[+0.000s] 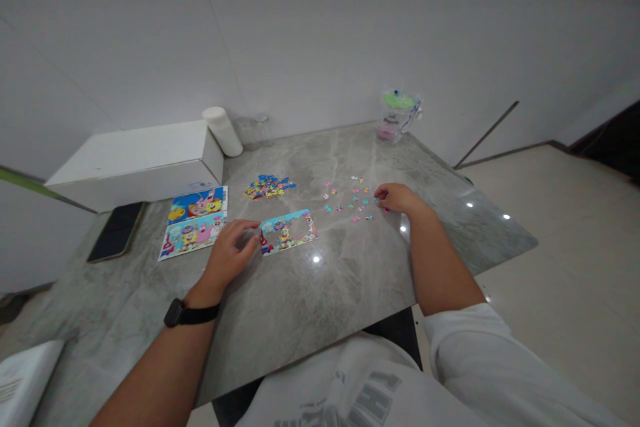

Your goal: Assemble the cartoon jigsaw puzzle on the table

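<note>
A partly assembled jigsaw puzzle (267, 240) with a cartoon picture lies flat, its outer border joined and grey tabletop showing through gaps inside. My left hand (231, 250) rests at its left edge, thumb and forefinger apart, fingertips touching or close to the border. Scattered small puzzle pieces (356, 199), mostly pink and light blue, lie to the right of it. Among the rightmost of these, my right hand (397, 199) has its fingertips pinched together low over the table at a small bluish puzzle piece (377, 200). Its fingers partly hide that piece.
Behind the puzzle is a pile of blue and yellow pieces (270, 187). A printed picture sheet (195, 223) and a phone (117, 231) lie left. At the back stand a white box (135, 160), a white cylinder (223, 131), clear glasses (261, 130) and a bagged green-lidded cup (397, 117).
</note>
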A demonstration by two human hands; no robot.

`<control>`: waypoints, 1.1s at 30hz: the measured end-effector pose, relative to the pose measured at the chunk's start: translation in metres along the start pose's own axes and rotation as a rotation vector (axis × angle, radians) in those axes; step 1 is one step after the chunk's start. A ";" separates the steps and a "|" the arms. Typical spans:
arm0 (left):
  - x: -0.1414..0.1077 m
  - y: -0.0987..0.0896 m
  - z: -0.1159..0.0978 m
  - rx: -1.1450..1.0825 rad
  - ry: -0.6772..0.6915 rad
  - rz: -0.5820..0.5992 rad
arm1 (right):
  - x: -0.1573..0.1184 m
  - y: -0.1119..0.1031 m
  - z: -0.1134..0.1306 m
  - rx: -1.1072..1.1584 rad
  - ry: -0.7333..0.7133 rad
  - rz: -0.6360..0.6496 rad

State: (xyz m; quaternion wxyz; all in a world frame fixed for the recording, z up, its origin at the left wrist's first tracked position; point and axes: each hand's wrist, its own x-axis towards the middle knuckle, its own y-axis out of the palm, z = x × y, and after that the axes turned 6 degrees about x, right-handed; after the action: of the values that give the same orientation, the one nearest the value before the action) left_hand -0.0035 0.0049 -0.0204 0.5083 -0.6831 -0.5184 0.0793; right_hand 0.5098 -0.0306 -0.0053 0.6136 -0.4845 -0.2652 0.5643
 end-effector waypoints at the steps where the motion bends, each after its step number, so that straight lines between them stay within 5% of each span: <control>1: 0.000 0.000 0.000 -0.002 0.000 0.002 | 0.001 0.001 0.000 -0.003 -0.001 -0.005; 18: 0.000 0.000 -0.002 0.003 -0.017 0.029 | 0.003 0.013 0.021 -0.008 -0.082 -0.190; 33: 0.000 0.001 -0.002 -0.019 -0.016 0.044 | 0.009 0.012 -0.001 -0.045 0.031 -0.222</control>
State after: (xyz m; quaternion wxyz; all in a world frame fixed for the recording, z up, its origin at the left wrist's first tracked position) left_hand -0.0017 0.0040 -0.0202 0.4956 -0.6984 -0.5082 0.0910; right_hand 0.5078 -0.0238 -0.0181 0.6653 -0.4747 -0.3204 0.4790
